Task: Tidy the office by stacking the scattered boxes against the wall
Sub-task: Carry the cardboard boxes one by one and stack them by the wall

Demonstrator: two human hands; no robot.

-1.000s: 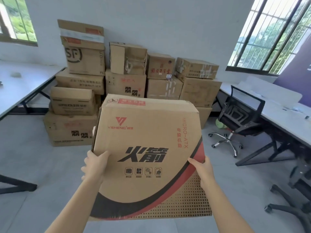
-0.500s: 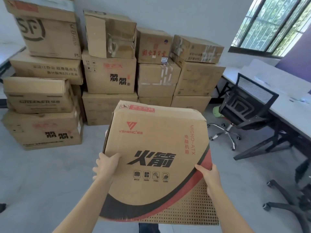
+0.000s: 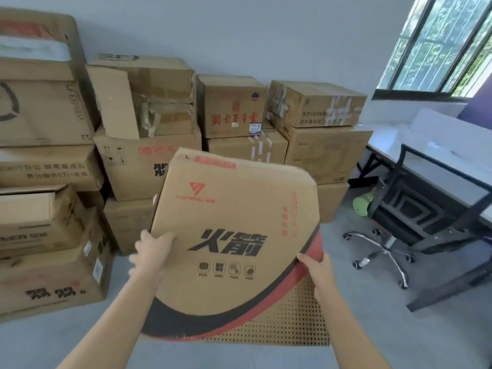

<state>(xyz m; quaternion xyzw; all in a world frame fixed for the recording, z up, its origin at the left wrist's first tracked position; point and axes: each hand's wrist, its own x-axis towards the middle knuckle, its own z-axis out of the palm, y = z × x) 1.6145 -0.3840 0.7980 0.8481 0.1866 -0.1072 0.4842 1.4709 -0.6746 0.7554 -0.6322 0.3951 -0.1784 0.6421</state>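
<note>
Item one: carried carton, brown cardboard with a red logo, black characters, a black-and-red curved band and a dotted lower corner. I hold it off the floor in front of me, slightly tilted, printed face toward me. My left grip clamps its edge at 9 o'clock, thumb on the printed face and fingers curled behind. My right grip clamps the opposite edge at 4 o'clock, on the red band. Item two: stacked boxes, brown cardboard in several tiers against the grey wall, running from 9 o'clock of the carton round to 2 o'clock, their lower tiers partly hidden behind it. Among them: a large box with black lettering at 10 o'clock; a torn box with a loose flap at 11 o'clock; a box with red characters at 12 o'clock; a taped box at 1 o'clock, topmost on its column. Item three: black office chair on a chrome wheeled base, at 3 o'clock, drawn up to a white table with black legs. A green object lies on the floor beside the chair; I cannot tell what it is. Item four: barred window, at 2 o'clock, above the table.
</note>
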